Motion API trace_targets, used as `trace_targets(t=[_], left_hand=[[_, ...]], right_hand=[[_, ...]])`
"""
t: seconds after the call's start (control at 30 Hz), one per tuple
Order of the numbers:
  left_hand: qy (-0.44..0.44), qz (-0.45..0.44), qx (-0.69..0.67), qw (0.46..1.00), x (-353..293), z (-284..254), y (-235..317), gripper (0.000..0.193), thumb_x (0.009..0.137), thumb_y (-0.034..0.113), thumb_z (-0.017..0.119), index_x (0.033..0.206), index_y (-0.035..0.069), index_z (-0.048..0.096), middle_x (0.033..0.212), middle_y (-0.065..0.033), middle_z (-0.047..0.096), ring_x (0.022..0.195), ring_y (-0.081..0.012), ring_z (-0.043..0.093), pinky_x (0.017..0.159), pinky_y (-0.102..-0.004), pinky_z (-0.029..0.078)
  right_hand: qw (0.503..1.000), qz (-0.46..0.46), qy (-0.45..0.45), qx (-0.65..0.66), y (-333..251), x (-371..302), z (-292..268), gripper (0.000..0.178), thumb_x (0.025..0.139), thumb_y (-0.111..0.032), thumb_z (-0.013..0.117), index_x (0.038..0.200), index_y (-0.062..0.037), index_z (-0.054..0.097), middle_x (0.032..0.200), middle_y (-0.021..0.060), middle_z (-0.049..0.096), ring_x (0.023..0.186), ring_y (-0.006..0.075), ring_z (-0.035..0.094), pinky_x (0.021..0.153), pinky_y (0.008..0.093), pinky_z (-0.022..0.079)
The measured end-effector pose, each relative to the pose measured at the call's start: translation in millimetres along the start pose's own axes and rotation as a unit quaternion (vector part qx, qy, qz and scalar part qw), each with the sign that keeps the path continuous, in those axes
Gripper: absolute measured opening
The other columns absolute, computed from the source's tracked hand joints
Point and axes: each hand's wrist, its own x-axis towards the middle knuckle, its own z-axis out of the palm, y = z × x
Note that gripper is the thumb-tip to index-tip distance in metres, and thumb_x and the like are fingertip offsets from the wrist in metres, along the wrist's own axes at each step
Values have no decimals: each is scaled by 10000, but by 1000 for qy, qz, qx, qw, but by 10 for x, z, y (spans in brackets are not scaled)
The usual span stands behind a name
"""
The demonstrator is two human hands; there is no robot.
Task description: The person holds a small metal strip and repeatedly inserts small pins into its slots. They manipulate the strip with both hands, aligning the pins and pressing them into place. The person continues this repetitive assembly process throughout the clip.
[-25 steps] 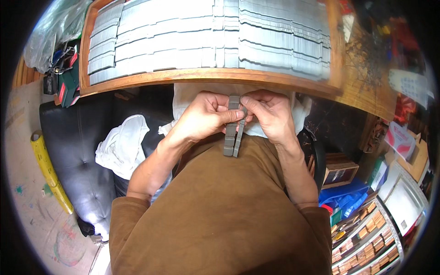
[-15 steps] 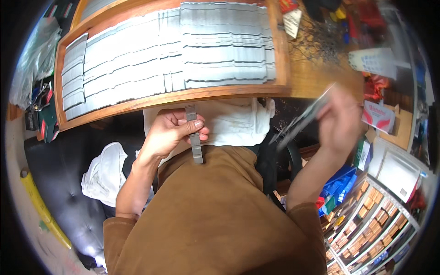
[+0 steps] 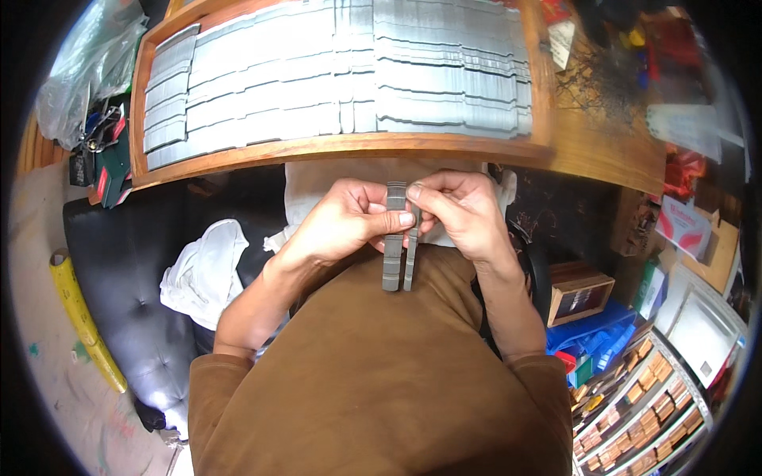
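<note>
My left hand (image 3: 343, 222) is closed on a narrow stack of thin grey strips (image 3: 391, 266), its thumb lying across the stack. The strips look like metal and stand on edge with their long sides pressed together. My right hand (image 3: 470, 216) pinches a slimmer bundle of the same strips (image 3: 409, 266) near its upper end. Both bundles hang side by side in front of my brown shirt, a thin gap showing between their lower ends. Just beyond my hands, a shallow wooden tray (image 3: 333, 147) holds dense rows of similar silvery strips.
White cloth (image 3: 305, 186) lies under the tray's near edge; another white cloth (image 3: 205, 262) rests on the black padded seat (image 3: 111, 270) at left. On the wooden tabletop (image 3: 611, 163) at right are dark wiry scraps and a whitish cup (image 3: 683, 127). A small wooden box (image 3: 579, 293) stands lower right.
My right hand has come in from the right with its strips, now alongside the stack in my left hand. The view has shifted, so the tray appears farther right and higher.
</note>
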Motion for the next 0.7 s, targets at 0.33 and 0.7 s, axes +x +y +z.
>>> trace_targets(t=[0.33, 0.7], left_hand=[[10, 13, -84, 996, 52, -82, -194, 238, 959, 194, 762, 1094, 1, 730, 979, -113, 784, 837, -173, 766, 632, -234, 572], [48, -18, -49, 997, 141, -44, 130, 263, 927, 150, 788, 1109, -25, 716, 953, -150, 780, 809, -218, 777, 576, -240, 548]], right_hand=[[992, -59, 93, -65, 158, -61, 156, 171, 950, -90, 761, 1032, 50, 707, 931, 93, 726, 720, 86, 659, 649, 236, 553], [952, -245, -77, -166, 712, -675, 147, 196, 832, 43, 810, 1018, 37, 749, 993, 148, 767, 840, 236, 754, 724, 303, 612]])
